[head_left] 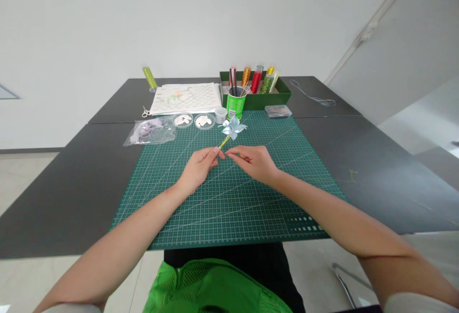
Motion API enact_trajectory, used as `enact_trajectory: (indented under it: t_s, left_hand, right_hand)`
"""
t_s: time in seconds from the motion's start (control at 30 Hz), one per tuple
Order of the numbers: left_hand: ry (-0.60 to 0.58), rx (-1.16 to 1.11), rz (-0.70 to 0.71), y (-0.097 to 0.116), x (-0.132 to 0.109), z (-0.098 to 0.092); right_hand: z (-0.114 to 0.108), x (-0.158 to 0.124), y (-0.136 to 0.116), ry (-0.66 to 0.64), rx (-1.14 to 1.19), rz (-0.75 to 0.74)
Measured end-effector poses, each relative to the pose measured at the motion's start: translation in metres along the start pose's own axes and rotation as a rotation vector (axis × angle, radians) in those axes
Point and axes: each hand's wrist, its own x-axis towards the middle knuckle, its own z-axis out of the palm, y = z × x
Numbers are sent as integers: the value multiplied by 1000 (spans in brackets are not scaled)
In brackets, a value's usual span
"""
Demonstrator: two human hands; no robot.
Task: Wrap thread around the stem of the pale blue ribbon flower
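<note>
A pale blue artificial flower (pixel 233 127) with pointed petals and a yellow-green stem (pixel 224 141) tilts up over the cutting mat. My left hand (pixel 201 165) is closed around the lower part of that stem, thumb on top. Just to its right, my right hand (pixel 254 162) has thumb and forefinger pinched together, close to the left fingertips. Whatever lies in that pinch, perhaps a fine thread, is too small to make out.
Behind the green cutting mat (pixel 229 207) stand a green can (pixel 236 104) of tools and a box (pixel 256 99) of thread spools. Two dishes of white pieces (pixel 183 120), a plastic bag (pixel 150 131), paper sheets (pixel 186 98), small scissors (pixel 145 112) and a clear case (pixel 278 111) lie around.
</note>
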Motion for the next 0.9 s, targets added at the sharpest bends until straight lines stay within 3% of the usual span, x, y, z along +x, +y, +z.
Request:
enact_trajectory:
  t_s: [0.13, 0.3, 0.43, 0.57, 0.67, 0.9]
  left_hand:
    - [52, 292, 70, -2, 1, -5]
    - [26, 576, 51, 0, -1, -6]
    - [-138, 640, 36, 6, -6, -1]
    - [-345, 606, 36, 11, -13, 7]
    - [-442, 571, 39, 11, -17, 12]
    - [-538, 491, 4, 11, -19, 14]
  right_hand:
    - [-14, 0, -2, -179, -90, -65]
    - [-32, -1, -23, -342, 30, -118]
    - [-53, -1, -40, -295, 190, -70]
    - [-66, 2, -39, -232, 229, -2]
    - [-63, 6, -25, -202, 234, 54]
    - [-41, 13, 16, -125, 180, 130]
